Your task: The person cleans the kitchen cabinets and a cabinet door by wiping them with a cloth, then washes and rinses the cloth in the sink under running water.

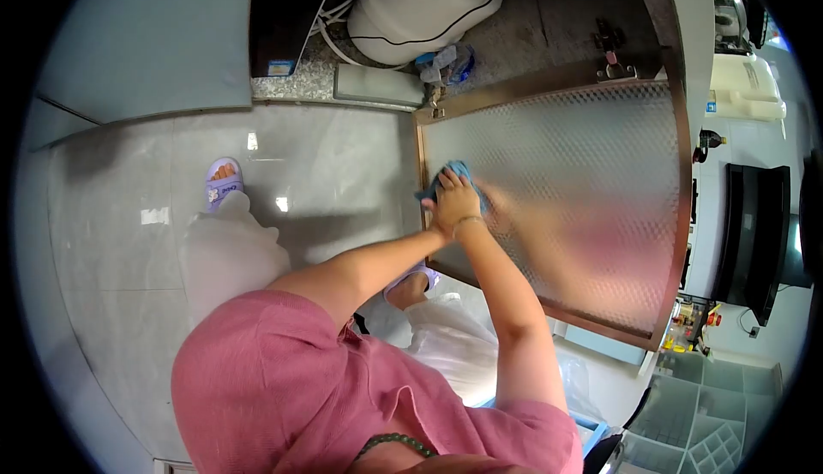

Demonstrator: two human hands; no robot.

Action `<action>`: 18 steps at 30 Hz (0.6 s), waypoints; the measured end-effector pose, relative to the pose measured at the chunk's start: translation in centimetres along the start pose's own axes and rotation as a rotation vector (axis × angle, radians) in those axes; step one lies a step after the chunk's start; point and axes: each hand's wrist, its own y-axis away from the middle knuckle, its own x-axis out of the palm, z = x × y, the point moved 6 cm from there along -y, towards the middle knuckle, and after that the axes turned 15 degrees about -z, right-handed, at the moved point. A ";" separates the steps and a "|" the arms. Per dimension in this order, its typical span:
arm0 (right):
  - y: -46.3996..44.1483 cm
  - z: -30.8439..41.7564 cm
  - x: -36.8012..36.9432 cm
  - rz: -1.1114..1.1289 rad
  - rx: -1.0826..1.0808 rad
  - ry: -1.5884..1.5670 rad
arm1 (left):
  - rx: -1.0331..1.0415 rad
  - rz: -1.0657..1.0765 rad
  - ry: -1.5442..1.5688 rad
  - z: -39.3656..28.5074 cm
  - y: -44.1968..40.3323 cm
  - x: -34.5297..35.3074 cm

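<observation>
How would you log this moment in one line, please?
right hand: on crumpled blue cloth; left hand: mostly hidden beneath right; cloth: against translucent, textured, brown-framed cabinet door; door: open

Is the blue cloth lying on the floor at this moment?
No, the blue cloth is under the hands, against the patterned door panel.

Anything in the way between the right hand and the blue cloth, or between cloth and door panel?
Nothing visible: the right hand lies on the blue cloth, which appears pressed against the textured door panel. The cloth's underside is hidden.
</observation>
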 end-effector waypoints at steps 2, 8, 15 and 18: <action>4.2 0.7 -2.5 0.005 0.068 -0.050 | -0.017 0.027 0.060 -2.0 1.9 -0.3; 11.4 -2.1 -12.2 -0.384 0.277 -0.093 | 0.158 0.004 0.259 -11.0 1.2 -2.2; 5.8 -6.3 -20.0 -0.681 0.328 0.057 | 0.458 -0.160 0.352 -18.1 -6.7 -3.4; 1.7 -6.2 -15.2 -0.654 0.196 0.010 | 0.454 -0.178 0.312 -16.0 -8.1 -3.3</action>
